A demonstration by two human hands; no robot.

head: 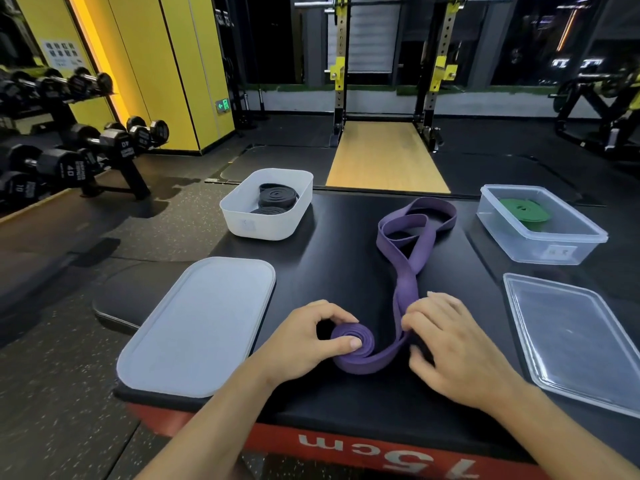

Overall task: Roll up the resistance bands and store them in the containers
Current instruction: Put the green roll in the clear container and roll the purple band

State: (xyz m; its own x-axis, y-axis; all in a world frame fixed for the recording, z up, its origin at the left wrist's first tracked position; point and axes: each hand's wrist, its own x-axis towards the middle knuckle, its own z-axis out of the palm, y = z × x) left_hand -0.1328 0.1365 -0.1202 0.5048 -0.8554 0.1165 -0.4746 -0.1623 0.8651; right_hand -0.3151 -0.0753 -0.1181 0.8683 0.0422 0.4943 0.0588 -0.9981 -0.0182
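A purple resistance band [406, 258] lies on the black padded box top [339, 268], its near end wound into a small coil. My left hand [304, 344] grips that coil, thumb across its top. My right hand [453, 344] pinches the doubled strap just right of the coil. The rest of the band trails away in loose loops. A white container [239, 216] at the back left holds two rolled black bands [277, 199]. A clear container [550, 244] at the back right holds a rolled green band [524, 209].
A white lid [197, 327] lies at the front left, overhanging the box edge. A clear lid [578, 337] lies at the front right. A dumbbell rack [79, 150] stands to the left on the gym floor, and a squat rack [391, 71] behind.
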